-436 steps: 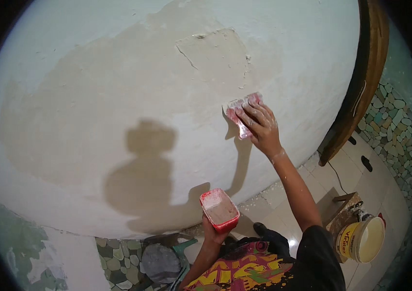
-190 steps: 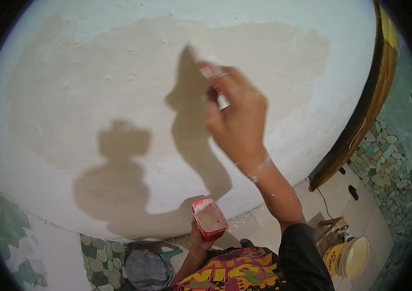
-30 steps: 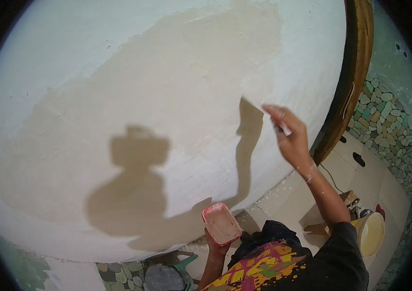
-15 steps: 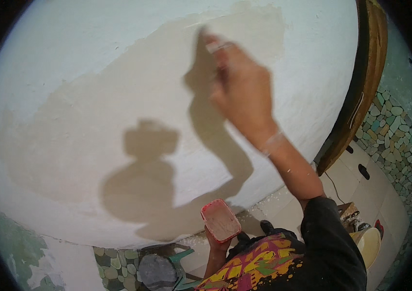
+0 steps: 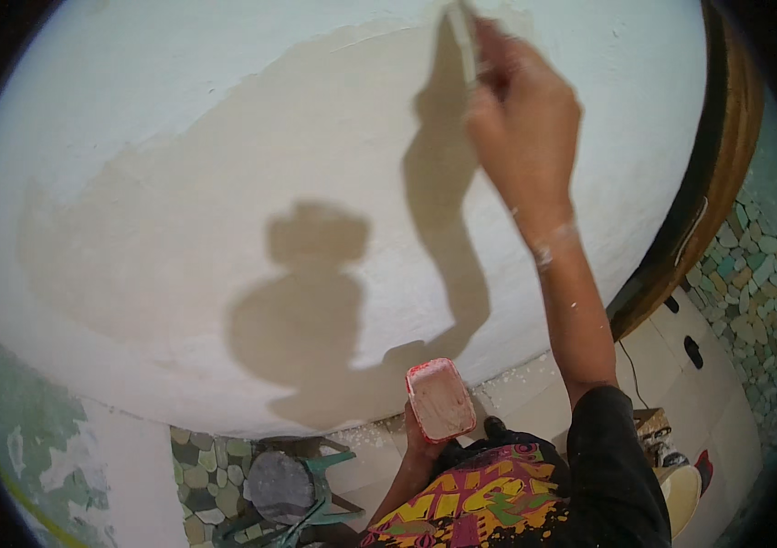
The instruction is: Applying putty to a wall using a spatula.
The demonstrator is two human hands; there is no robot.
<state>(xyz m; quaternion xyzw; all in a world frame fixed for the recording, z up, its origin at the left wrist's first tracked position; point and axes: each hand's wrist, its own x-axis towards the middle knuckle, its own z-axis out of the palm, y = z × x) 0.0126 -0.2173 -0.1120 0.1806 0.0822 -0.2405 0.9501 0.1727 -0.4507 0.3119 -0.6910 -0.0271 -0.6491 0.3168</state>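
Apparently, we hold the red container (image 5: 413, 397) mouth-up in our curled left hand (image 5: 419, 438) so its paste (image 5: 444, 404) sits within reach; our right hand (image 5: 527, 119) pinches the blurred scraper (image 5: 466, 44) edge-on at the beige patch (image 5: 306, 137) on the wall (image 5: 160, 64), blade contact unclear.

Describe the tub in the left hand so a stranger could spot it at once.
Find the big white wall, then drop to its lower edge. There, above the shirt print, the left hand holds a rectangular tub of pale paste. Its red rim sets it apart from the round cream bucket.
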